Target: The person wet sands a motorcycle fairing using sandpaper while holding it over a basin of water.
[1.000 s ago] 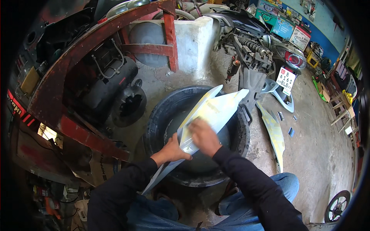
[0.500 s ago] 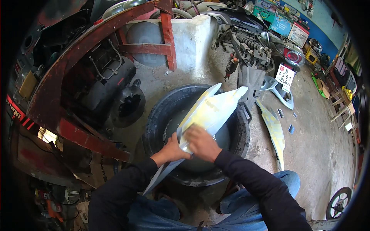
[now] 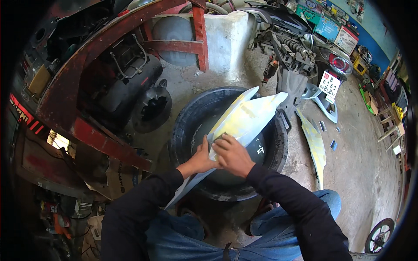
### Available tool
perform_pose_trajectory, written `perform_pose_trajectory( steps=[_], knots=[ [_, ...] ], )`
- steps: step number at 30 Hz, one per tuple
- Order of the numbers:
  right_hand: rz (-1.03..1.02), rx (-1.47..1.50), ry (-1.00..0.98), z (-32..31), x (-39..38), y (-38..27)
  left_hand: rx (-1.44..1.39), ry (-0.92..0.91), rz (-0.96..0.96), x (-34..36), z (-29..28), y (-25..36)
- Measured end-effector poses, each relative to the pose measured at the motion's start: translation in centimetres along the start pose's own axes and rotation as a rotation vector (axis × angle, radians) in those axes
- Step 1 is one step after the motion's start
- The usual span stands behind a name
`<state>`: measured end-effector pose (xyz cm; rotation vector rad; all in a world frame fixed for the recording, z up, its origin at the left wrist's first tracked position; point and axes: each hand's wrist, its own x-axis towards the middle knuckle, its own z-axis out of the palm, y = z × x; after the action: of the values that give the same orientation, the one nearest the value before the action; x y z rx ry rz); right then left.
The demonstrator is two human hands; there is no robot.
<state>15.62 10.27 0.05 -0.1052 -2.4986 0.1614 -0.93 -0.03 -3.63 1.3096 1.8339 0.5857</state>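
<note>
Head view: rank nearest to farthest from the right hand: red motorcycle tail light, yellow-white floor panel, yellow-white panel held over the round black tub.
1. Held panel: over the tub, under the right hand.
2. Floor panel: right of the tub.
3. Tail light: upper right, beyond the floor panel.

Motorcycle repair workshop. Motorcycle [image 3: 294,45] at 1-2 o'clock, rear shock exposed. Loose wheel [image 3: 379,236] at 4, detached body panel [image 3: 314,145] on concrete floor [image 3: 357,182] at 3. Black tank [image 3: 122,93] at 10, jumbled gear [image 3: 61,222] at 8.
</note>
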Motion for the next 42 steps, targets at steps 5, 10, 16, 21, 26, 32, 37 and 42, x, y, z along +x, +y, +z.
perform_pose_trajectory(
  steps=[5, 10, 16, 21, 26, 32, 37, 42],
  knots=[
    [0.312, -0.019, 0.075, -0.4, -1.0, 4.7, -0.023, -0.014, -0.002, -0.2, 0.8, 1.5],
    [0.199, 0.079, -0.011, -0.3, -1.0, 2.7, -0.030, 0.019, -0.005, -0.6, 0.3, 0.5],
    [0.121, 0.019, -0.114, -0.3, -1.5, 0.5, -0.012, 0.011, -0.012, -0.6, 0.6, 0.4],
    [0.359, -0.136, 0.060, -0.7, -1.6, 4.4, -0.033, 0.002, -0.005, -0.6, 0.6, 1.4],
    [0.132, -0.018, -0.044, -0.2, -1.6, 1.0, -0.012, 0.020, -0.038, -0.8, 0.3, 1.0],
    [0.019, 0.060, -0.081, 0.4, -0.5, -0.1, 0.004, 0.030, -0.040, -0.5, 0.2, 0.1],
    [0.339, -0.096, -0.001, -0.5, 0.2, 4.0, 0.013, 0.022, -0.059, -0.5, 0.4, 1.5],
    [-0.037, -0.008, -0.023, 0.9, -0.4, -0.5, 0.012, 0.029, -0.034, -0.6, 0.4, 0.2]
  ],
)
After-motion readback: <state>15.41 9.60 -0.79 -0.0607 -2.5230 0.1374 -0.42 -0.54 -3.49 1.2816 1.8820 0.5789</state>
